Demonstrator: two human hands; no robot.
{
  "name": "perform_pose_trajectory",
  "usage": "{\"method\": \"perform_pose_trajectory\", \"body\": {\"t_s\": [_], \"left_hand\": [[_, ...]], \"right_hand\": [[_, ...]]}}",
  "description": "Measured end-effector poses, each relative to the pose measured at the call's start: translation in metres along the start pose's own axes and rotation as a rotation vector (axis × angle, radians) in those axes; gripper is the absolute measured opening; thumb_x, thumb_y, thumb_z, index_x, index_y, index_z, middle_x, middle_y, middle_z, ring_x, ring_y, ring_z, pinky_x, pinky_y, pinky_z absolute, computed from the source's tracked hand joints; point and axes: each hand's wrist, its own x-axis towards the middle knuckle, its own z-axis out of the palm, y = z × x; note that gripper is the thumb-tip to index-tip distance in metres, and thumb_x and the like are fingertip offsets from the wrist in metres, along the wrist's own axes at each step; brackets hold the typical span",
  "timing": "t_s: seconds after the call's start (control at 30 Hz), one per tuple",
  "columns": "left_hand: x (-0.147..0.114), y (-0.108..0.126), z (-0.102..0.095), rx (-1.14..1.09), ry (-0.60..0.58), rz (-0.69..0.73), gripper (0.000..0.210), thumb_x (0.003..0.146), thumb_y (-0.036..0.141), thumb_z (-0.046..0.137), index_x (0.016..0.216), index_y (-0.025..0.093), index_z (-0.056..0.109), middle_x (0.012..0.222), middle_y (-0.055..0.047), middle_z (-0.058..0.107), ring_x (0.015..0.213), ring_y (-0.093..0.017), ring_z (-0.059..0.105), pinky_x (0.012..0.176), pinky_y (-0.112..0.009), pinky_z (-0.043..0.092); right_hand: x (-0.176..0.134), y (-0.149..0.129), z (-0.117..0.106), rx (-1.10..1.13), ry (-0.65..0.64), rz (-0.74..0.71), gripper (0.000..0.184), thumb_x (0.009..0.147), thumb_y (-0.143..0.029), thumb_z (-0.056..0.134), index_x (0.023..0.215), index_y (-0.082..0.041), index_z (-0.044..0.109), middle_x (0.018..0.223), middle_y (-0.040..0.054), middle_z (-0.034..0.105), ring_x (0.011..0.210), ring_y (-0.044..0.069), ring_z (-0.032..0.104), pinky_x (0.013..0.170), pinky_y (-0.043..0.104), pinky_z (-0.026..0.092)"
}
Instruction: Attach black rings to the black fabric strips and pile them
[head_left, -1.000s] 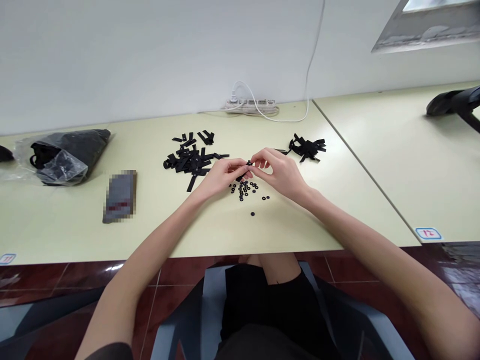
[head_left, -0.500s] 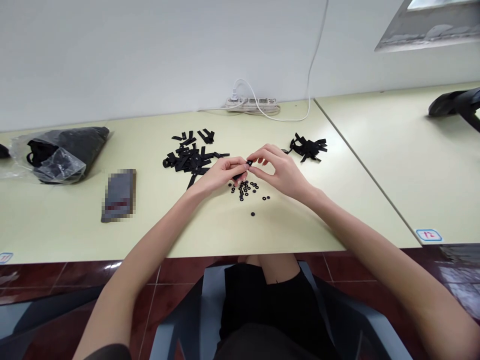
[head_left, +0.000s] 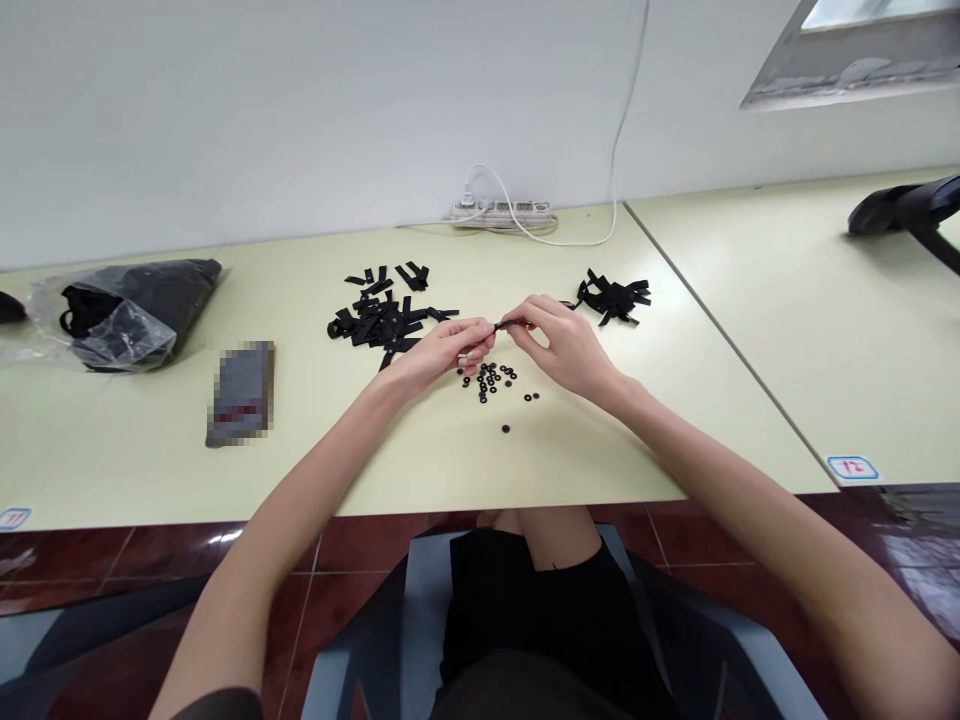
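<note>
Work mid-way, as I judge it from my remote feed: one strip in process, held just above the table. Left hand: thumb and forefinger pinching one end of it. Right hand: thumb and fingertips drawn together on the other end; exact contact I cannot tell.

Remaining: loose discs, some ring-like, scattered just below the hands; a lone disc lies nearer the front edge. Two heaps of black strips: a larger left heap, a smaller right heap. I cannot tell which holds finished pieces; small fastenings show on some left-hand strips. No count possible for either.

Surface: pale yellow-green, with a seam to the right and a numbered label beyond it. At far left, a clear bag of black material; near it, a pixelated grey item.

Room: white wall, power strip at its foot with a white cable rising. Red tiled floor, blue-grey chair below.
</note>
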Motion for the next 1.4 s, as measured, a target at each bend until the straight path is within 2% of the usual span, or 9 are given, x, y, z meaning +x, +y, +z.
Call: {"method": "perform_pose_trajectory", "body": {"t_s": [0.17, 0.33, 0.43, 0.53, 0.67, 0.83, 1.0, 1.27, 1.4], "left_hand": [[0.002, -0.001, -0.003, 0.003, -0.001, -0.005, 0.048, 0.107, 0.056, 0.075, 0.075, 0.024, 0.059, 0.067, 0.003, 0.033, 0.060, -0.013, 0.033, 0.063, -0.031, 0.047], [0.003, -0.003, -0.003, 0.039, -0.053, 0.015, 0.052, 0.106, 0.065, 0.075, 0.074, 0.025, 0.059, 0.066, 0.000, 0.038, 0.059, -0.015, 0.037, 0.060, -0.035, 0.048], [0.003, -0.005, -0.002, 0.049, 0.024, 0.028, 0.047, 0.108, 0.066, 0.070, 0.086, 0.025, 0.066, 0.078, -0.004, 0.055, 0.067, -0.016, 0.051, 0.062, -0.033, 0.053], [0.005, -0.009, -0.001, 0.103, 0.113, 0.080, 0.036, 0.105, 0.060, 0.077, 0.105, 0.025, 0.070, 0.099, -0.008, 0.068, 0.079, -0.017, 0.062, 0.063, -0.029, 0.055], [0.007, -0.014, 0.001, 0.185, 0.130, 0.126, 0.033, 0.101, 0.052, 0.082, 0.119, 0.028, 0.069, 0.108, -0.007, 0.071, 0.081, -0.015, 0.067, 0.066, -0.027, 0.058], [0.004, -0.014, 0.005, 0.217, 0.230, 0.223, 0.050, 0.099, 0.051, 0.085, 0.142, 0.034, 0.065, 0.131, -0.007, 0.071, 0.094, -0.017, 0.073, 0.069, -0.026, 0.061], [0.003, -0.010, 0.004, 0.343, 0.233, 0.289, 0.030, 0.104, 0.052, 0.077, 0.111, 0.022, 0.078, 0.123, -0.010, 0.078, 0.094, -0.017, 0.069, 0.072, -0.026, 0.061], [0.005, -0.011, -0.001, 0.383, 0.250, 0.274, 0.033, 0.100, 0.052, 0.080, 0.109, 0.020, 0.082, 0.113, -0.010, 0.081, 0.093, -0.019, 0.072, 0.075, -0.030, 0.062], [0.004, -0.010, -0.001, 0.375, 0.312, 0.268, 0.030, 0.098, 0.049, 0.081, 0.102, 0.020, 0.081, 0.109, -0.009, 0.082, 0.090, -0.018, 0.070, 0.075, -0.029, 0.060]], "right_hand": [[-0.001, -0.002, 0.001, 0.041, -0.016, 0.037, 0.018, 0.116, -0.034, 0.059, 0.124, -0.026, 0.073, 0.112, 0.0076, 0.080, 0.098, 0.024, 0.073, 0.086, 0.040, 0.055], [0.000, -0.005, -0.002, 0.061, -0.032, 0.041, 0.020, 0.117, -0.035, 0.056, 0.114, -0.027, 0.075, 0.110, 0.0068, 0.081, 0.098, 0.024, 0.073, 0.087, 0.040, 0.055], [0.001, -0.004, -0.003, 0.090, -0.027, 0.074, 0.022, 0.117, -0.036, 0.056, 0.109, -0.026, 0.074, 0.105, 0.0061, 0.082, 0.091, 0.022, 0.072, 0.084, 0.040, 0.055], [0.001, -0.003, -0.003, 0.113, -0.026, 0.120, 0.026, 0.117, -0.043, 0.058, 0.102, -0.026, 0.072, 0.096, 0.0053, 0.082, 0.083, 0.022, 0.071, 0.079, 0.039, 0.054], [0.001, -0.003, -0.001, 0.127, -0.032, 0.155, 0.032, 0.116, -0.048, 0.059, 0.098, -0.025, 0.071, 0.090, 0.0042, 0.081, 0.078, 0.021, 0.070, 0.074, 0.037, 0.052], [0.001, -0.003, 0.001, 0.137, -0.037, 0.142, 0.027, 0.114, -0.042, 0.058, 0.098, -0.025, 0.071, 0.092, 0.0037, 0.082, 0.077, 0.020, 0.070, 0.074, 0.036, 0.051], [0.001, -0.003, 0.001, 0.115, -0.035, 0.151, 0.028, 0.114, -0.043, 0.059, 0.094, -0.025, 0.068, 0.089, 0.0038, 0.080, 0.077, 0.021, 0.070, 0.074, 0.036, 0.051], [-0.001, -0.002, 0.003, 0.083, -0.015, 0.144, 0.025, 0.115, -0.043, 0.059, 0.098, -0.027, 0.067, 0.091, 0.0043, 0.078, 0.079, 0.022, 0.069, 0.075, 0.039, 0.053], [0.000, -0.007, 0.002, 0.002, 0.186, 0.105, 0.013, 0.113, -0.038, 0.061, 0.118, -0.029, 0.069, 0.114, 0.0104, 0.076, 0.099, 0.029, 0.070, 0.087, 0.047, 0.059]]}}
